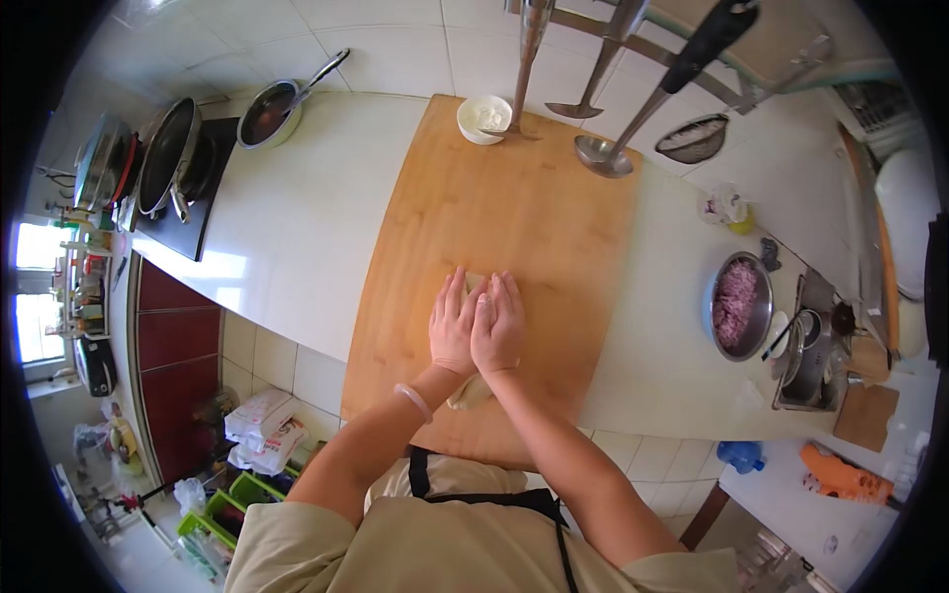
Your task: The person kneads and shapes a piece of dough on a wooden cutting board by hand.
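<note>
A pale piece of dough [470, 394] lies on the large wooden board [534, 208], mostly covered by my hands. My left hand [453, 326] rests flat on it with the fingers stretched forward. Beside it, touching along the thumb side, my right hand [499, 326] also lies flat over the dough with straight fingers. Bits of dough show past the fingertips and below the wrists. Neither hand is wrapped around anything. A white bowl of white powder [484, 120] stands at the far edge of the board.
Ladles [603, 155] and a strainer [694, 138] hang over the board's far end. At right stands a metal bowl of chopped purplish filling [736, 304], near a sink [806, 371]. A pot [269, 115] and a frying pan [170, 158] are at left.
</note>
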### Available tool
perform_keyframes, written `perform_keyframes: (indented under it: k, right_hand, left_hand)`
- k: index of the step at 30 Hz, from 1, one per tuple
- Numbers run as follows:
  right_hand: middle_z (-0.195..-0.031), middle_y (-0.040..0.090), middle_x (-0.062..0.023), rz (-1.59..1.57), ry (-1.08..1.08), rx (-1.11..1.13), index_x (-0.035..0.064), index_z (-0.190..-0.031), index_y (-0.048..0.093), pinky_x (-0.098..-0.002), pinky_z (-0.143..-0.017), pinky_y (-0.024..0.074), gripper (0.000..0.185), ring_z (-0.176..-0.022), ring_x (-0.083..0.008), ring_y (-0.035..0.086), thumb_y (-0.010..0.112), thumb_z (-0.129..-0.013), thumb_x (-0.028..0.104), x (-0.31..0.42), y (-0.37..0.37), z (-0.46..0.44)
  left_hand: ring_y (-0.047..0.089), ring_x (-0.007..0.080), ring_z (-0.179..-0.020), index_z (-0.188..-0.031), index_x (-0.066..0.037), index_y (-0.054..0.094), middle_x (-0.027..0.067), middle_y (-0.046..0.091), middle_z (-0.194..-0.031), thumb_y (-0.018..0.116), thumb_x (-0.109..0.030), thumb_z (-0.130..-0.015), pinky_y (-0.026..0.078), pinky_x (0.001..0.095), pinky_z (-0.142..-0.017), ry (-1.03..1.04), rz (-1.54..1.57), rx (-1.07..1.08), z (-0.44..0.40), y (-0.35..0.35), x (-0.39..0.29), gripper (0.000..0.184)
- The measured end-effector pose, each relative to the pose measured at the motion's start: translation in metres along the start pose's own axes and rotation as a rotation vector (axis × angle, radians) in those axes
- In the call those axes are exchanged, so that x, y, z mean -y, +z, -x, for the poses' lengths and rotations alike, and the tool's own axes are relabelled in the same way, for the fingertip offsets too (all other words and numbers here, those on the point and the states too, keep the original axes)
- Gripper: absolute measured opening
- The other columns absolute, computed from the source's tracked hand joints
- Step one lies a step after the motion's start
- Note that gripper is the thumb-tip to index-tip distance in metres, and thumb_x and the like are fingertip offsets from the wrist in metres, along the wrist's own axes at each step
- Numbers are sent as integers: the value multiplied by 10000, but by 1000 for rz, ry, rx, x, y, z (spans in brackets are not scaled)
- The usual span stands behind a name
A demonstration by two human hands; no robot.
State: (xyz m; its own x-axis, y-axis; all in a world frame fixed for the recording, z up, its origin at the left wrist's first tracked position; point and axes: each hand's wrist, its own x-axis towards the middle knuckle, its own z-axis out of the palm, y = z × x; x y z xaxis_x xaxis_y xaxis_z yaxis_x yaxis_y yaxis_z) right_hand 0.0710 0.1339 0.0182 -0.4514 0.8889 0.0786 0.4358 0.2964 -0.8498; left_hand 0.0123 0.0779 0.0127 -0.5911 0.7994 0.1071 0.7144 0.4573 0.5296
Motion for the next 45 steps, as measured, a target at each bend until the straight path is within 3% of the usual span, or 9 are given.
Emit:
perform_keyframes:
  k: [12,15,17,19,23,26,28,30,45]
  right_hand:
    - [-947,717,-234,181,452,48,-20,-955,729,-500,-813,523,386,-906,-434,666,464,-1013,254,17,14,-94]
    - [-842,724,-184,192,416,-60,-12,-847,721,-416,-757,518,442,-832,-354,688,476,-1028,310,7,10,-84]
    - [-851,740,-145,-366,341,-117,-24,-832,714,-376,-739,533,441,-792,-253,695,515,-1020,321,7,-7,-61]
    - [-826,734,-95,-483,283,-123,-28,-834,714,-331,-733,520,467,-776,-169,672,531,-1027,356,7,-25,-35]
    - [-1005,735,-147,-583,336,-38,-38,-1032,710,-357,-813,523,438,-908,-219,686,507,-1041,349,32,-47,3]
    - [-1140,697,-218,-155,153,-7,-13,-1149,681,-454,-990,471,379,-1127,-400,623,460,-1040,275,28,-50,39]
    - [-1243,664,-198,36,-130,-24,5,-1188,672,-465,-1045,441,357,-1188,-382,594,450,-1029,236,26,-62,69]
    - [-1235,665,-199,23,-190,-63,4,-1193,668,-482,-1045,440,365,-1190,-389,592,438,-1025,232,25,-67,94]
    - [-1262,626,-245,-22,-348,-144,-34,-1269,600,-520,-984,471,479,-1150,-447,598,327,-1025,275,-37,-42,11]
  left_hand:
    - [523,308,-1195,-1351,-194,561,78,582,-1288,732,-305,-815,463,399,-990,-202,51,157,-84,8,11,574]
    - [483,324,-1248,-1423,-207,504,84,544,-1335,696,-329,-834,442,425,-1015,-135,97,191,-75,-11,6,632]
    - [524,330,-1258,-1439,-188,515,139,569,-1353,667,-446,-869,436,431,-1047,-132,130,154,-75,-27,16,644]
    - [592,320,-1223,-1400,-174,576,187,632,-1297,594,-576,-905,434,431,-1066,-508,648,431,-90,-63,20,638]
    - [640,317,-1131,-1219,-140,705,133,713,-1138,447,-511,-1000,471,436,-981,-273,81,658,-30,-105,-51,502]
    - [646,298,-991,-1115,-109,708,108,710,-1057,534,-336,-934,463,431,-888,79,43,180,42,-80,-44,339]
    - [646,286,-1017,-1118,-95,700,104,705,-1099,545,-333,-920,456,427,-912,113,49,158,70,-72,-46,346]
    - [634,269,-1094,-1140,-68,676,94,680,-1187,549,-312,-907,437,422,-956,331,63,-233,93,-47,-39,360]
    - [630,296,-1132,-1175,-126,642,108,654,-1248,535,-325,-957,428,448,-997,492,44,-106,-8,-9,-20,314]
